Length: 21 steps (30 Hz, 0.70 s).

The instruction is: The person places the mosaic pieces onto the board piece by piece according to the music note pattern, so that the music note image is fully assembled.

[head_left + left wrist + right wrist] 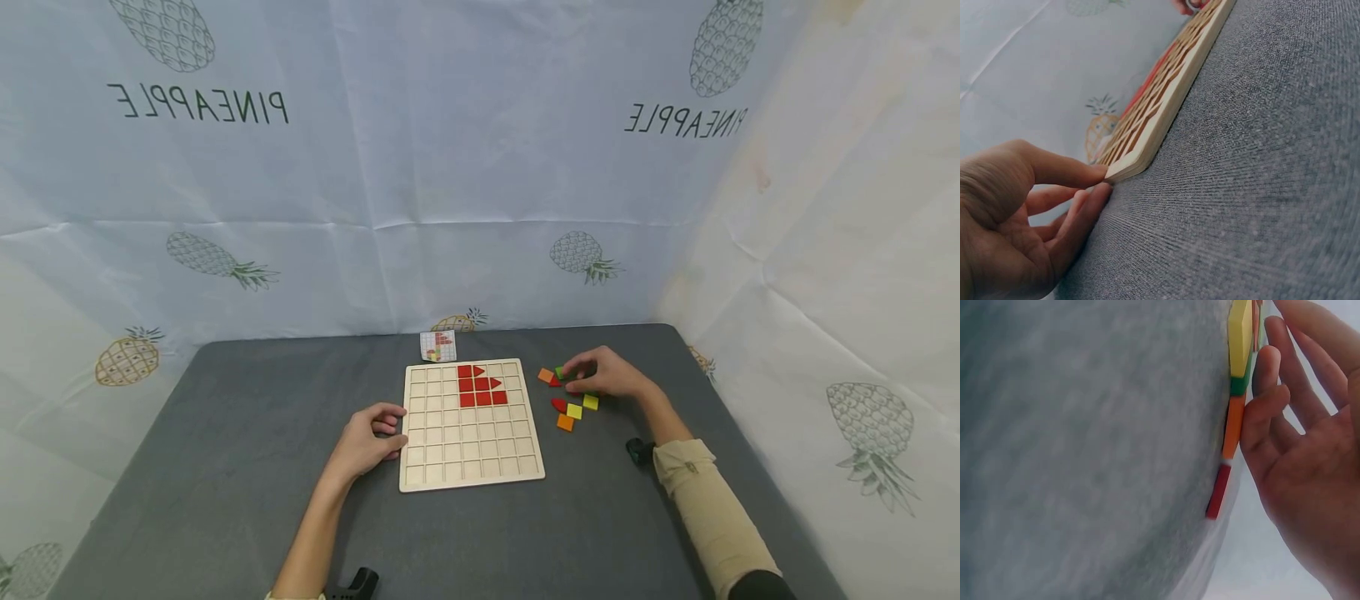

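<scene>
A pale wooden grid board [465, 450] lies on the dark table. Red tiles [482, 384], square and pointed, fill cells in its upper part. At the board's left edge, my left hand [363, 442] pinches the rim; the left wrist view has the thumb against the board's corner [1138, 165] and fingers below. My right hand [611, 375] hovers among loose tiles right of the board, fingers loosely bent and thumb apart. Near it lie a yellow tile [591, 402], a red pointed tile [559, 405] and an orange tile [566, 422]. Nothing shows between its fingers in the right wrist view [1310, 437].
Behind the board stands a small pattern card [438, 347] with a coloured grid picture. A white curtain [480, 167] printed with pineapples hangs at the back and sides. The grey table [225, 467] stretches left of the board and in front of it.
</scene>
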Each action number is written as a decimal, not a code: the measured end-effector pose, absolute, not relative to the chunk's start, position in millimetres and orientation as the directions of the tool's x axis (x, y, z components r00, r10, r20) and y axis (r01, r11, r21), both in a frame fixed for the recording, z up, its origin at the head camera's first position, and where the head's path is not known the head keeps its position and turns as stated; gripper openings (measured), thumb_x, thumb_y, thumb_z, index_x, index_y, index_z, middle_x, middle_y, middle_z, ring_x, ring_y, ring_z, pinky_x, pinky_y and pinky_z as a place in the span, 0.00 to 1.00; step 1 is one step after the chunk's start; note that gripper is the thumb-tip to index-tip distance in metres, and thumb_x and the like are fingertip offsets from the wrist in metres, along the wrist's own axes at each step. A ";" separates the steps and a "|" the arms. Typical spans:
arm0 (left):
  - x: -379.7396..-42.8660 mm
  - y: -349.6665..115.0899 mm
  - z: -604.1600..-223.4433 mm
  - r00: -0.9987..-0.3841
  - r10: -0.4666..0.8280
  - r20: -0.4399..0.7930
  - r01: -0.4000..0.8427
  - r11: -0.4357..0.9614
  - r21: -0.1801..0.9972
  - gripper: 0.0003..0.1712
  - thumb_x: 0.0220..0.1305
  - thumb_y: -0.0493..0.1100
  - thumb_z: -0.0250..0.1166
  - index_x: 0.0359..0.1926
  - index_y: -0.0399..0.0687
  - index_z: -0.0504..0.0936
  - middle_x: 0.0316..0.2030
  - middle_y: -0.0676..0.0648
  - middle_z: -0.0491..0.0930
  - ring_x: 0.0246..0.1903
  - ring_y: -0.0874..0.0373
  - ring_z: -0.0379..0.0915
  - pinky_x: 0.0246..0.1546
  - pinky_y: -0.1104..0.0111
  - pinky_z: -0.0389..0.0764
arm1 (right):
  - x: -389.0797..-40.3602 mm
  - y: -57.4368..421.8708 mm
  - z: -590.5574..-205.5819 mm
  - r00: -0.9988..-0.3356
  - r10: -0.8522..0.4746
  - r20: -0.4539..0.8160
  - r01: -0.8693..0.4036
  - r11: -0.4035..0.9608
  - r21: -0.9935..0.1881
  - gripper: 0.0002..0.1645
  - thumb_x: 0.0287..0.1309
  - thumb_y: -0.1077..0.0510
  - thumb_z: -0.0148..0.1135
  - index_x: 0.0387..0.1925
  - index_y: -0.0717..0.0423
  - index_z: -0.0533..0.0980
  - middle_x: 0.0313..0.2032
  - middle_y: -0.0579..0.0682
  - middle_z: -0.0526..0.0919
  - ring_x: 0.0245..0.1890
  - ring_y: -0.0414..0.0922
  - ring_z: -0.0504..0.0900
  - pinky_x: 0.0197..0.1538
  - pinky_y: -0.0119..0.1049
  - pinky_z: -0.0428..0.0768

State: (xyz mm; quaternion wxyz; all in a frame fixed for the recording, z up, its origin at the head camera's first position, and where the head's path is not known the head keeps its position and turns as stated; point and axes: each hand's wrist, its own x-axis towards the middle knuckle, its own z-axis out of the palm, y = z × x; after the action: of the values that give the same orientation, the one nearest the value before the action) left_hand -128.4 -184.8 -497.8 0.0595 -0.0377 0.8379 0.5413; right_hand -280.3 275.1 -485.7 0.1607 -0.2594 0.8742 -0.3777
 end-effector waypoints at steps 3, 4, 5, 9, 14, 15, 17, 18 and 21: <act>-128.7 -184.9 -497.2 -0.990 0.002 -0.141 -0.128 0.411 0.903 0.23 0.63 0.28 0.73 0.60 0.34 0.84 0.47 0.38 0.78 0.40 0.55 0.77 0.31 0.67 0.91 | -282.8 269.3 -485.9 -0.809 -0.581 -0.091 -0.344 0.593 -0.728 0.17 0.65 0.56 0.78 0.53 0.55 0.89 0.50 0.57 0.92 0.37 0.40 0.83 0.40 0.32 0.84; -128.7 -184.7 -497.1 -0.990 0.002 -0.139 -0.126 0.413 0.902 0.23 0.63 0.28 0.73 0.60 0.34 0.84 0.47 0.37 0.78 0.40 0.56 0.77 0.31 0.67 0.91 | -283.8 267.9 -486.5 -0.806 -0.584 -0.092 -0.347 0.593 -0.726 0.17 0.65 0.56 0.78 0.53 0.55 0.89 0.49 0.56 0.92 0.36 0.40 0.83 0.39 0.32 0.84; -129.2 -184.3 -497.1 -0.990 -0.001 -0.140 -0.128 0.413 0.902 0.23 0.63 0.28 0.73 0.60 0.34 0.84 0.47 0.37 0.78 0.40 0.56 0.77 0.31 0.67 0.91 | -284.8 266.9 -487.1 -0.803 -0.589 -0.089 -0.353 0.591 -0.725 0.17 0.65 0.56 0.78 0.53 0.56 0.89 0.48 0.56 0.92 0.35 0.40 0.83 0.38 0.33 0.84; -129.6 -183.4 -496.9 -0.990 -0.006 -0.140 -0.130 0.417 0.900 0.23 0.63 0.28 0.74 0.60 0.34 0.84 0.47 0.38 0.79 0.40 0.56 0.77 0.31 0.68 0.90 | -288.5 263.5 -489.4 -0.796 -0.598 -0.095 -0.351 0.584 -0.732 0.17 0.64 0.57 0.78 0.53 0.57 0.89 0.42 0.54 0.93 0.31 0.40 0.84 0.36 0.33 0.85; -128.8 -183.2 -496.4 -0.990 0.000 -0.139 -0.127 0.413 0.902 0.24 0.63 0.28 0.74 0.60 0.34 0.84 0.47 0.37 0.78 0.41 0.54 0.77 0.31 0.67 0.91 | -291.6 261.8 -490.7 -0.791 -0.604 -0.092 -0.351 0.573 -0.741 0.17 0.62 0.58 0.79 0.51 0.60 0.89 0.36 0.55 0.91 0.28 0.39 0.81 0.34 0.32 0.83; -128.7 -183.2 -496.2 -0.990 0.001 -0.138 -0.125 0.412 0.902 0.24 0.63 0.28 0.74 0.60 0.34 0.84 0.47 0.37 0.78 0.41 0.53 0.77 0.31 0.66 0.91 | -292.1 261.8 -490.8 -0.791 -0.605 -0.092 -0.352 0.573 -0.740 0.17 0.62 0.58 0.80 0.50 0.61 0.89 0.36 0.55 0.91 0.27 0.39 0.80 0.33 0.32 0.82; -128.3 -183.4 -496.0 -0.991 0.002 -0.136 -0.123 0.412 0.903 0.24 0.63 0.28 0.74 0.60 0.34 0.84 0.47 0.37 0.78 0.41 0.53 0.78 0.31 0.66 0.91 | -293.0 262.0 -490.8 -0.792 -0.603 -0.093 -0.350 0.574 -0.740 0.17 0.62 0.59 0.80 0.50 0.61 0.89 0.35 0.56 0.91 0.27 0.38 0.79 0.33 0.31 0.81; -128.2 -183.5 -496.0 -0.991 0.002 -0.135 -0.122 0.413 0.903 0.24 0.63 0.28 0.74 0.60 0.34 0.84 0.47 0.37 0.78 0.41 0.53 0.78 0.31 0.66 0.91 | -293.4 262.2 -490.7 -0.791 -0.605 -0.094 -0.351 0.573 -0.741 0.17 0.61 0.59 0.80 0.50 0.62 0.89 0.35 0.57 0.91 0.26 0.38 0.79 0.32 0.31 0.81; -127.7 -183.5 -495.5 -0.990 -0.002 -0.138 -0.126 0.412 0.902 0.24 0.63 0.28 0.74 0.60 0.34 0.84 0.47 0.37 0.78 0.41 0.53 0.77 0.31 0.66 0.91 | -294.9 262.6 -490.5 -0.783 -0.615 -0.094 -0.359 0.570 -0.740 0.16 0.61 0.59 0.80 0.49 0.62 0.89 0.37 0.58 0.91 0.27 0.37 0.79 0.32 0.31 0.80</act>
State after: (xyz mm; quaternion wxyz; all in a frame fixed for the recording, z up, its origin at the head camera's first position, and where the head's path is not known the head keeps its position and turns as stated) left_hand -127.7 -183.5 -495.5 0.0574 -0.0383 0.8383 0.5408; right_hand -294.9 262.6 -490.5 0.1730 -0.2800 0.8688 -0.3698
